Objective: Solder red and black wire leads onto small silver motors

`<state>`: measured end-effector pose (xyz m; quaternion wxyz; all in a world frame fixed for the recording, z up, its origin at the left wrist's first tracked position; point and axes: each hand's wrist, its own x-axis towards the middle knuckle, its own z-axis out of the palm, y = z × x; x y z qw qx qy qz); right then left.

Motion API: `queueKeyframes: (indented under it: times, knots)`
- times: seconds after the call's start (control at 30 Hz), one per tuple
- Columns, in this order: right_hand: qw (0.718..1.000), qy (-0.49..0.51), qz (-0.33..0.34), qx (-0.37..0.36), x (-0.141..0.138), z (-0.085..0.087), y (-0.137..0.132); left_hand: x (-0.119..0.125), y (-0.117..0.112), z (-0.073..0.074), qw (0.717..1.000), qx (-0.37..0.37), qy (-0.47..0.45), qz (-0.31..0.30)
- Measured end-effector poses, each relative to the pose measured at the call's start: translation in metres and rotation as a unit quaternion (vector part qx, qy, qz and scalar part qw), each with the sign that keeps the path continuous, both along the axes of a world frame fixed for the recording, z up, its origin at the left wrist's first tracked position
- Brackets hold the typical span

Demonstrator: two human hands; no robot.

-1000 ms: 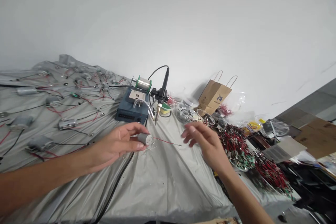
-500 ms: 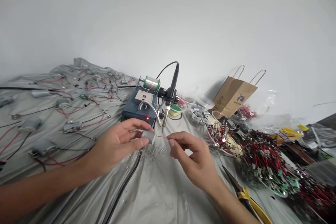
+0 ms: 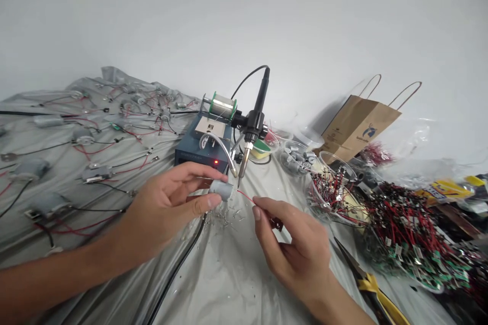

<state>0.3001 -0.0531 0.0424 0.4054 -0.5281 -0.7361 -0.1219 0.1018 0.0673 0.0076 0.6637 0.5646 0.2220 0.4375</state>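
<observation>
My left hand is shut on a small silver DC motor, held between thumb and fingers. My right hand pinches a red wire, whose bare tip ends just right of the motor, apparently not touching it. A soldering iron stands clamped in a holder, with its tip pointing down just above and right of the motor. Behind my left hand sits a blue soldering station, its red light on, with a solder spool on top.
A grey plastic sheet covers the table, with several wired motors on the left. To the right are a cup of motors, a bowl of red wires, a heap of wired boards, yellow-handled pliers and a paper bag.
My right hand has moved in with the red wire pinched, bringing its tip nearer the motor. The view has turned, shifting the scene in the frame.
</observation>
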Motion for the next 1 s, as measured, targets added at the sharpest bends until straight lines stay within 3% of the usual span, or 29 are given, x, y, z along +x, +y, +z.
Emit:
queueKeyframes:
  times: [1.0]
  knots:
    - [0.993, -0.098, -0.042, 0.044, -0.0096, 0.0054, -0.0044, 0.0048, 0.0015, 0.0037, 1.000, -0.001, -0.011, -0.005]
